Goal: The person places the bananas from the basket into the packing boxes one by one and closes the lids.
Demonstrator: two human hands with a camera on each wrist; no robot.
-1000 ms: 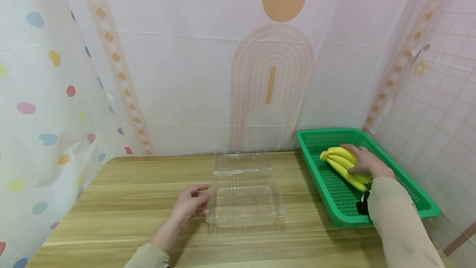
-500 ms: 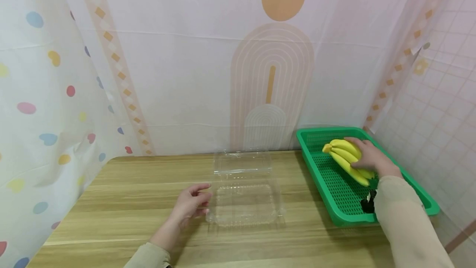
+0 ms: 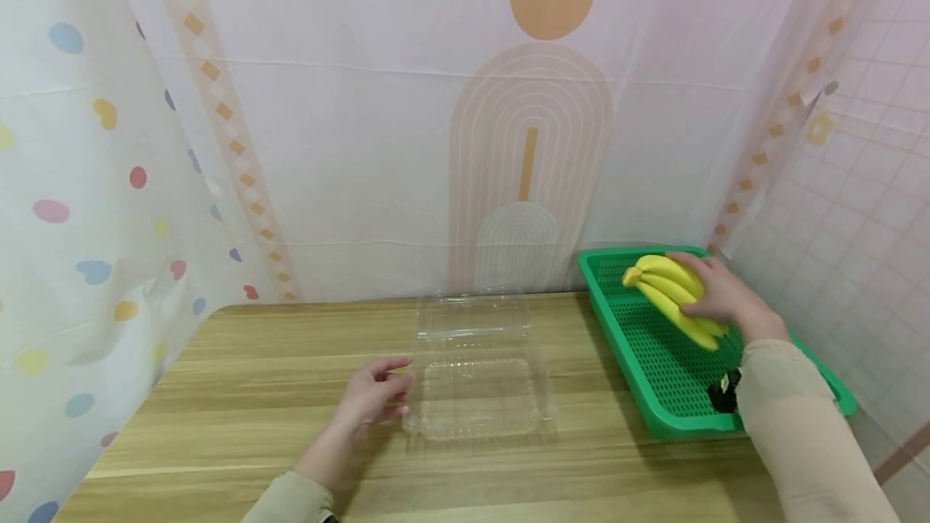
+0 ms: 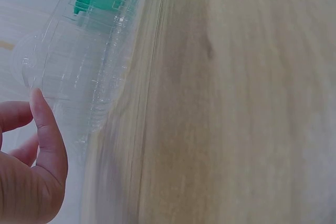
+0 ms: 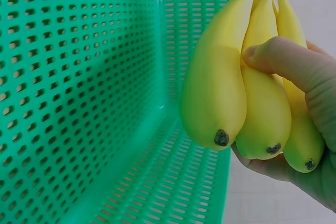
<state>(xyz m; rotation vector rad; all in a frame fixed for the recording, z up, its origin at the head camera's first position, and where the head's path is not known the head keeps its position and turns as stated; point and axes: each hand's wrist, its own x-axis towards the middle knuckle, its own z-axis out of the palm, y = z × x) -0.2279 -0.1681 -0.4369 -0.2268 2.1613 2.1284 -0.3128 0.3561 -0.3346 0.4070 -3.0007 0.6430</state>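
Observation:
A bunch of yellow bananas (image 3: 672, 290) is in my right hand (image 3: 719, 293), above the floor of the green basket (image 3: 628, 370). In the right wrist view my thumb lies across the middle banana (image 5: 262, 108), and the other fingers reach round behind the bunch. The dark tips point down and the stem is uppermost. On the table a clear plastic clamshell box (image 3: 479, 402) lies with its lid folded back. My left hand (image 3: 374, 398) is at the box's left side, thumb and fingers apart; in the left wrist view a fingertip (image 4: 37, 95) meets the box's edge.
The wooden table (image 3: 254, 394) runs back to a patterned curtain (image 3: 363, 144). A black strap-like piece (image 3: 722, 394) shows beside the right sleeve at the basket's near end. The basket's raised rim (image 3: 610, 329) stands between the bananas and the box.
My right hand has lifted the bananas up off the basket's floor, rising towards the back of the basket. The left hand and the clear box stay where they were.

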